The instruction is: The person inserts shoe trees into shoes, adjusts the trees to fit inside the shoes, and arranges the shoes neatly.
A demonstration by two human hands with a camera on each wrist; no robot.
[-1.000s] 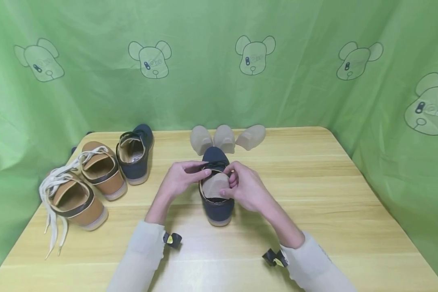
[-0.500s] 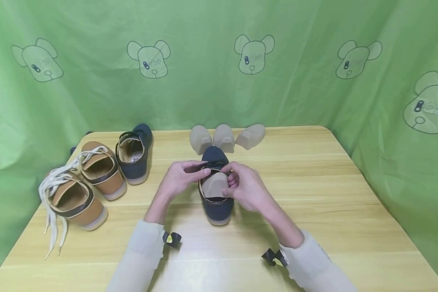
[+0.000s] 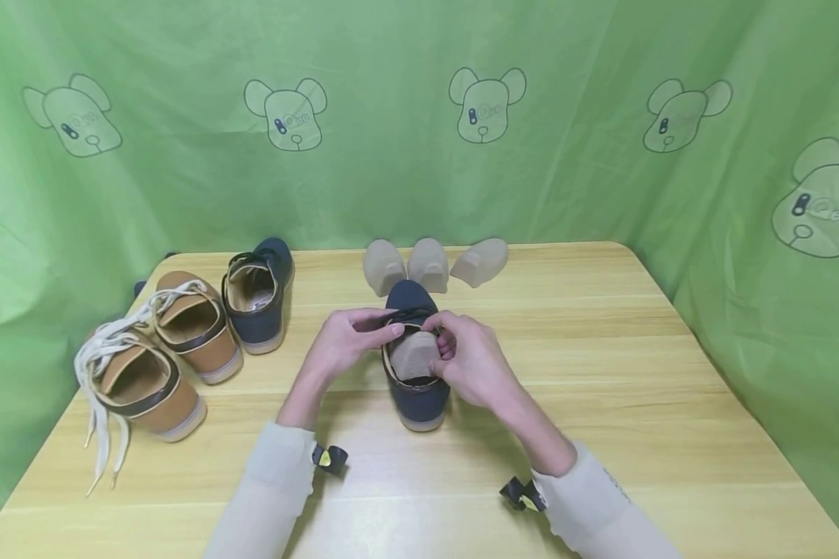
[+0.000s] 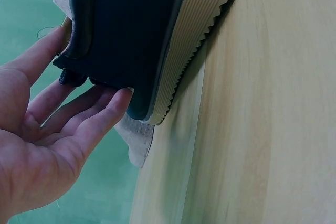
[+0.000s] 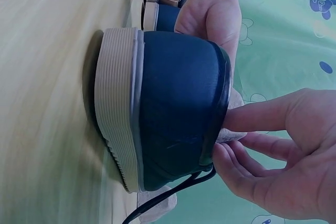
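1. One navy shoe (image 3: 421, 405), dark-laced: standing on the wooden table (image 3: 643, 404) at the centre of the head frame, toe pointing towards the top.
2. One grey insert (image 3: 416, 357): sitting in the mouth of that shoe, upper face showing, front end tucking in behind the laces.
3. One left hand (image 3: 346, 341): holding the shoe from the left of the frame, thumb at the rim, fingers reaching round the outer side; grip narrow.
4. One right hand (image 3: 474, 361): pinching the insert from the right of the frame, thumb pressing on its right edge; grip narrow.
5. Three matching inserts (image 3: 428, 262): lying in a row at upper centre, rightmost slanting.
6. One second navy shoe (image 3: 262, 328): standing left of centre.
7. Two tan shoes (image 3: 215, 355): standing at left, white laces (image 3: 101, 349) trailing onto the table.
8. One green curtain (image 3: 391, 190): hanging across the top, bearing outlined animal heads.
9. Two pale sleeves (image 3: 269, 466): entering at the bottom edge.
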